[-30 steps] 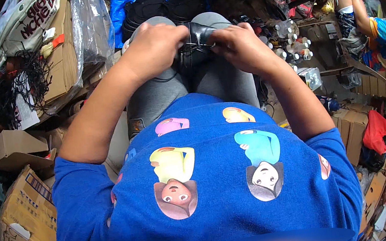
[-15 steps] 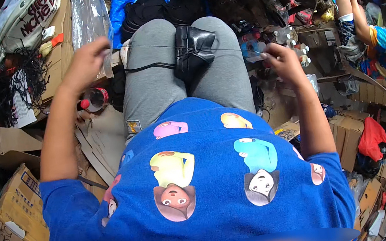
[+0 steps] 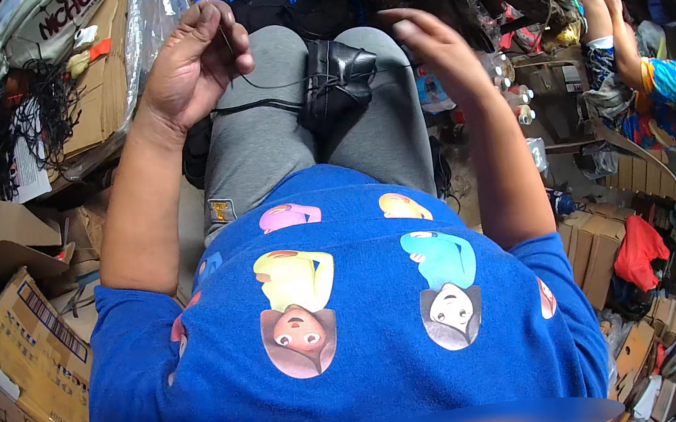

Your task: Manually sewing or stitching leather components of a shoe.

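While the head view has the left hand (image 3: 195, 69) pinching a dark thread (image 3: 247, 82) between thumb and fingertips, the right hand (image 3: 443, 49) hangs well apart from it, fingers loosely bent; whether they have hold of anything, I cannot tell. Between the two grips, slightly below them, a black leather piece (image 3: 341, 77) rests on grey trousers (image 3: 260, 148), a black cord (image 3: 261, 103) running leftward beneath the pinch.

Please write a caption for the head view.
Left hand holding dark thread, right hand raised, shiny black piece resting on gray trousers.
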Demonstrator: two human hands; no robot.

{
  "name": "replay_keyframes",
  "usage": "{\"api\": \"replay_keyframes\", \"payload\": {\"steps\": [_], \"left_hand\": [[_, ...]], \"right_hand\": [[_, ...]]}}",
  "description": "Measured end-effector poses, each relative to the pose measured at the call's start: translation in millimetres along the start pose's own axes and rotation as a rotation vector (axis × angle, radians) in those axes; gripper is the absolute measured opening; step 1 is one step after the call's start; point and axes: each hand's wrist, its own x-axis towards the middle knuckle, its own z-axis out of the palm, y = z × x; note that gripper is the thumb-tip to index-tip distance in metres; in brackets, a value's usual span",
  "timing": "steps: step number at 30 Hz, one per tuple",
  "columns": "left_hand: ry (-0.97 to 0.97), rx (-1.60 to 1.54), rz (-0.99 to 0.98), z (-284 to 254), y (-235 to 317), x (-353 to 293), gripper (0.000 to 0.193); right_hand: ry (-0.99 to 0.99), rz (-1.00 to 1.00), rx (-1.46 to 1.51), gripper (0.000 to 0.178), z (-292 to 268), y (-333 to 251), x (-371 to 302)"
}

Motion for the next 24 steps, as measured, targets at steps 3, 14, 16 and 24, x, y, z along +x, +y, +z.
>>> {"api": "replay_keyframes", "payload": {"steps": [3, 14, 16, 24], "left_hand": [[0.040, 0.062, 0.023, -6, -3, -2, 0.020], [0.605, 0.362, 0.515, -108, 122, -67, 0.011], [0.766, 0.459, 0.520, -115, 127, -64, 0.012], [0.144, 1.317, -0.044, -44, 12, 19, 0.033]], "right_hand": [[-0.222, 0.189, -0.157, 0.033, 16, 14, 11], [0.317, 0.002, -1.168, 0.027, -129, 63, -121], [0.252, 0.159, -1.185, 0.023, -137, 81, -134], [0.225, 0.139, -0.326, 0.026, -50, 41, -88]]}}
